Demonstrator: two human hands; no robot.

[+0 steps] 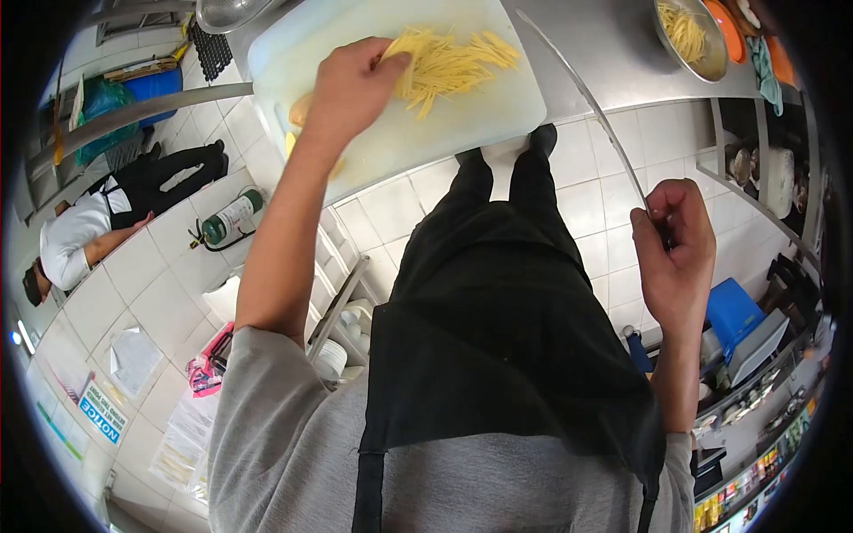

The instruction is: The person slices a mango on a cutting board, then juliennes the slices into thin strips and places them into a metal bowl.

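Yellow strips lie in a loose pile on a white cutting board. My left hand is at the left end of the pile, thumb and fingers closed on some strips. At the right, off the board, my right hand grips a long, thin blade, seen nearly edge-on. The blade rises to the upper left, its tip beside the board's right side. The knife's handle is hidden in the fingers. A pale brown piece sits near the board's left edge, with yellow pieces partly behind my left forearm.
A metal bowl of yellow strips stands on the steel counter, by orange items and a green cloth. Another person is at the left, near a green extinguisher. Shelves hold stacked white dishes and a blue container.
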